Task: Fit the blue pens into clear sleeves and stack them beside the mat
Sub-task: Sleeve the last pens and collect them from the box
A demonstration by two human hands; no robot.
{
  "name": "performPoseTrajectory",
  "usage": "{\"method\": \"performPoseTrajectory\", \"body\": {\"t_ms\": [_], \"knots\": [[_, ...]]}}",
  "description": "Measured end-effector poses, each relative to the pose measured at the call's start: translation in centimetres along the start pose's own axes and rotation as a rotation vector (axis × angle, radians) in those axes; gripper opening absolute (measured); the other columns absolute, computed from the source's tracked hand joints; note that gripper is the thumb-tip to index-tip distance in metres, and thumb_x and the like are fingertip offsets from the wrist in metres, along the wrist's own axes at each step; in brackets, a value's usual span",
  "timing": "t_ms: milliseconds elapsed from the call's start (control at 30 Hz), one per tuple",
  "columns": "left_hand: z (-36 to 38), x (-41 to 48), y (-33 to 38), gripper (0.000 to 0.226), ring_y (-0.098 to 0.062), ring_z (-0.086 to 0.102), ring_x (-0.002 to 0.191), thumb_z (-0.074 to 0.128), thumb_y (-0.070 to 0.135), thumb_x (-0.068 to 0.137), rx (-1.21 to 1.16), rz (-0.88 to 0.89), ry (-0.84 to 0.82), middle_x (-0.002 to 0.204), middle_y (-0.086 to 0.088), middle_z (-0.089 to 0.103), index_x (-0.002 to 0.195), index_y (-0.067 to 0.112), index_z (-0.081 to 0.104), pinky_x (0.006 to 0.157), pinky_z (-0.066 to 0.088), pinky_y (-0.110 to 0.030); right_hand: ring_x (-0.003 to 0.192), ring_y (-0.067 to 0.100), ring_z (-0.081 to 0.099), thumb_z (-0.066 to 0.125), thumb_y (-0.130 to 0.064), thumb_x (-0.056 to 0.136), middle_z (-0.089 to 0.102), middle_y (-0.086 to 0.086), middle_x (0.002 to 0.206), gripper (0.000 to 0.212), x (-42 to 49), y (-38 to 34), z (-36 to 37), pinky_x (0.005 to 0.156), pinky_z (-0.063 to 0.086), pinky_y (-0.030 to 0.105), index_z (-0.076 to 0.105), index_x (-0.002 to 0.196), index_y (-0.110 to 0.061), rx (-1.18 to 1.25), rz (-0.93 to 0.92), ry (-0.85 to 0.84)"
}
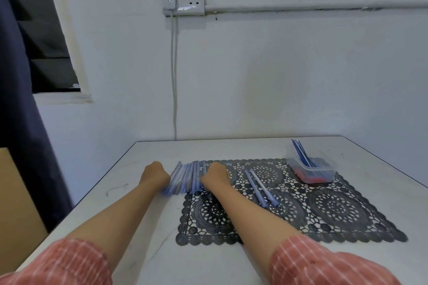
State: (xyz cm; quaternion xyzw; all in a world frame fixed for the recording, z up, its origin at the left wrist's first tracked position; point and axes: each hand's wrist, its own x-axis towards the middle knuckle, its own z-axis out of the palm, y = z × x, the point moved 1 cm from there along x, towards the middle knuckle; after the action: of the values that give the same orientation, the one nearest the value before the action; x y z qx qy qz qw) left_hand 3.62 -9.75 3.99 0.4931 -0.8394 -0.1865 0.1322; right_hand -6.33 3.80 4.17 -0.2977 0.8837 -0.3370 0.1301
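Now both hands (pixel 154 174) (pixel 214 176) curled, flanking, touching sleeved pens (pixel 185 178) beside mat (pixel 335 210).

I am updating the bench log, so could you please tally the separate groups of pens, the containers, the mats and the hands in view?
Pen groups: 3 (the row between the hands, the pair on the mat, the loose refills in the tub)
Clear plastic tub: 1
Black lace mat: 1
Hands: 2, left hand and right hand
Total: 7
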Motion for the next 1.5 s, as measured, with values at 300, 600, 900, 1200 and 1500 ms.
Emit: {"method": "performPoseTrajectory", "body": {"t_ms": [300,600,900,1200,1500], "knots": [[-0.2,-0.9,-0.1,0.024,-0.022,0.049,0.058,0.058,0.001,0.074,-0.111,0.011,0.111,0.061,-0.007,0.046,0.059,0.007,0.041,0.044,0.031,-0.023,0.051,0.013,0.036,0.049,-0.002,0.087,0.035,0.003,0.062,0.020,-1.4,0.5,-3.0,0.042,0.030,0.021,0.041,0.072,-0.013,-0.220,-0.013,-0.108],[0.0,-4.7,7.7,0.009,-0.022,0.060,0.067,0.064,0.003,0.079,-0.472,0.176,0.197,0.078,-0.014,0.069,0.079,0.000,0.072,0.052,0.042,-0.024,0.055,0.014,0.046,0.055,-0.007,0.088,0.053,0.007,0.077,0.014,-2.7,5.3,-9.9,0.042,0.033,0.020,0.060,0.099,0.001,-0.131,0.068,0.044],[5.7,-9.3,13.0,0.025,-0.025,0.054,0.058,0.072,0.003,0.071,-0.497,0.084,-0.314,0.063,-0.012,0.054,0.069,0.008,0.047,0.052,0.048,-0.030,0.089,0.025,0.060,0.051,-0.006,0.087,0.063,0.013,0.106,0.023,-3.4,9.4,-12.6,0.065,0.044,0.028,0.055,0.108,0.004,-0.246,0.162,0.062],[6.8,-10.0,14.6,0.025,-0.026,0.068,0.076,0.075,0.011,0.073,-0.407,0.130,-0.339,0.092,-0.017,0.070,0.095,0.001,0.068,0.073,0.058,-0.042,0.064,0.023,0.061,0.062,0.003,0.076,0.057,0.009,0.073,0.017,-4.1,10.2,-12.5,0.042,0.042,0.023,0.056,0.061,-0.004,-0.261,0.203,-0.107],[6.8,-10.6,14.7,0.022,-0.028,0.065,0.060,0.073,0.003,0.079,-0.537,0.060,-0.445,0.084,-0.020,0.068,0.097,-0.007,0.065,0.067,0.059,-0.041,0.062,0.029,0.062,0.053,-0.001,0.085,0.062,0.021,0.089,0.009,-3.5,10.4,-11.7,0.058,0.057,0.034,0.052,0.076,0.000,0.042,0.206,-0.080]]}}
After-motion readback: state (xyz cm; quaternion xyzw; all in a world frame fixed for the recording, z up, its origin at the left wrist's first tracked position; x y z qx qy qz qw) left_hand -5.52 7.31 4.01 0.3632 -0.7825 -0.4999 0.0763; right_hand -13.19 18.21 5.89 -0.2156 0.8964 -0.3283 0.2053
